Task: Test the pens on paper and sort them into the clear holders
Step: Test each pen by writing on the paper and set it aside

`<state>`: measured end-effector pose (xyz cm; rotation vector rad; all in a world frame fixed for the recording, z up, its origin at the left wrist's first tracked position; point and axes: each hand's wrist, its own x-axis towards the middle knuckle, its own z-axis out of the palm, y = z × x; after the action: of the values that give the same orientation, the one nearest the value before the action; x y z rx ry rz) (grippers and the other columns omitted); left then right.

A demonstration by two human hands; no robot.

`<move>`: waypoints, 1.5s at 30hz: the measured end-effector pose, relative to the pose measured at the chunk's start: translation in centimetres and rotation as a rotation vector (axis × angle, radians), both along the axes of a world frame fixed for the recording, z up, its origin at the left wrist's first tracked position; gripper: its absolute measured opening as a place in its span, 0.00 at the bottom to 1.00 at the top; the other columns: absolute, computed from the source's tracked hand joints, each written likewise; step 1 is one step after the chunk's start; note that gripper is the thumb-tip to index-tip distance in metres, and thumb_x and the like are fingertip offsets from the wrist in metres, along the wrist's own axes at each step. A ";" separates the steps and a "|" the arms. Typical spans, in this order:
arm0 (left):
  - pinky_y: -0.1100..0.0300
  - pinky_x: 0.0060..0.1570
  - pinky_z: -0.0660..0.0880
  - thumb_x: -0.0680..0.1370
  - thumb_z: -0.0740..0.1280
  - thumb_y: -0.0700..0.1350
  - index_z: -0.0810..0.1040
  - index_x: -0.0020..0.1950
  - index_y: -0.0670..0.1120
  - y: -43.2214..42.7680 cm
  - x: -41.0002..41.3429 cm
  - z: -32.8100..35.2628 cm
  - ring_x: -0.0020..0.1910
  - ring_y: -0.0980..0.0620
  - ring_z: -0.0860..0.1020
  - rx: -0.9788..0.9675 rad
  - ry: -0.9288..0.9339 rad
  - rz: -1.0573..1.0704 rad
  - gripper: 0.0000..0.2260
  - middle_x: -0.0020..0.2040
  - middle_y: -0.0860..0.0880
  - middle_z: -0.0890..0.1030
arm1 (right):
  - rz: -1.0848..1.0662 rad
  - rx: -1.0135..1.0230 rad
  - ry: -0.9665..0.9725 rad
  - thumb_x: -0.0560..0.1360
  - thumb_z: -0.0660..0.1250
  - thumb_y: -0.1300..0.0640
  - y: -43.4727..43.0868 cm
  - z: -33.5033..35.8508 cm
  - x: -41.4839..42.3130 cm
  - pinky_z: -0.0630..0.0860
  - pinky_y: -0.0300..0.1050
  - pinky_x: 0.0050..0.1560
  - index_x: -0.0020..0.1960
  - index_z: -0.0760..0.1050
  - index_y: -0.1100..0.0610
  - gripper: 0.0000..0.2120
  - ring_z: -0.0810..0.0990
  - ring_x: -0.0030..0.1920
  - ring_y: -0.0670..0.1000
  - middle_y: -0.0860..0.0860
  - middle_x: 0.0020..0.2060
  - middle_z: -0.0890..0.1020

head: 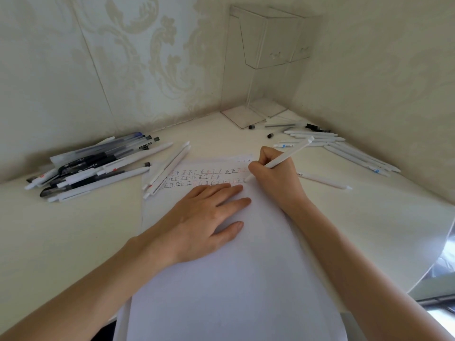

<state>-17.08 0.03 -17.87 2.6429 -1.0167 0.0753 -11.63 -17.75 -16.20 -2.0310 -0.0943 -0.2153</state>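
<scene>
Fingers of the right hand (273,179) pinch a white pen (285,155) low on its barrel, tip on the paper (234,279) by the written rows — light, stiff, likely slick, so best gripped near the tip. Left hand (209,212) presses the sheet flat; clear holders (266,43) stand beyond.

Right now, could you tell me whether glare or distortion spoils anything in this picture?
Head view: wide-angle distortion bows the desk edges; glare washes out the lower right corner; clear holders nearly vanish against the wall; paper marks are legible.
</scene>
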 end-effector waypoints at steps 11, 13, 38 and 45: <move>0.63 0.60 0.61 0.77 0.54 0.57 0.76 0.62 0.48 0.3 0.4 -0.3 0.59 0.53 0.70 -0.115 -0.091 0.013 0.21 0.61 0.50 0.76 | -0.031 0.022 -0.002 0.75 0.67 0.51 0.0 0.2 -0.3 0.63 0.38 0.29 0.33 0.63 0.57 0.18 0.65 0.26 0.45 0.53 0.23 0.71; 0.63 0.53 0.67 0.76 0.56 0.59 0.76 0.60 0.49 0.5 0.6 -0.3 0.52 0.54 0.73 -0.209 -0.087 0.071 0.21 0.53 0.53 0.76 | -0.016 0.053 -0.002 0.74 0.68 0.48 -0.2 0.3 -0.5 0.66 0.37 0.28 0.37 0.67 0.57 0.17 0.68 0.24 0.46 0.56 0.23 0.75; 0.69 0.47 0.67 0.75 0.68 0.46 0.77 0.59 0.46 3.0 2.6 0.8 0.48 0.53 0.75 -0.540 -0.189 0.323 0.14 0.49 0.49 0.79 | 0.244 -0.132 -0.078 0.78 0.62 0.62 -0.8 0.5 -0.7 0.70 0.32 0.53 0.67 0.69 0.43 0.21 0.75 0.48 0.41 0.44 0.53 0.80; 0.47 0.45 0.69 0.72 0.65 0.36 0.81 0.51 0.41 7.8 4.3 0.9 0.45 0.37 0.76 -0.147 -0.412 0.927 0.10 0.45 0.39 0.80 | -0.001 -0.429 -0.153 0.78 0.61 0.64 -3.5 0.7 0.2 0.60 0.32 0.54 0.61 0.77 0.56 0.14 0.72 0.60 0.52 0.49 0.56 0.79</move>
<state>-12.83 7.82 -16.96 2.7652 0.2080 0.8711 -11.48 -21.24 -15.50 -2.4382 -0.2528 -0.3769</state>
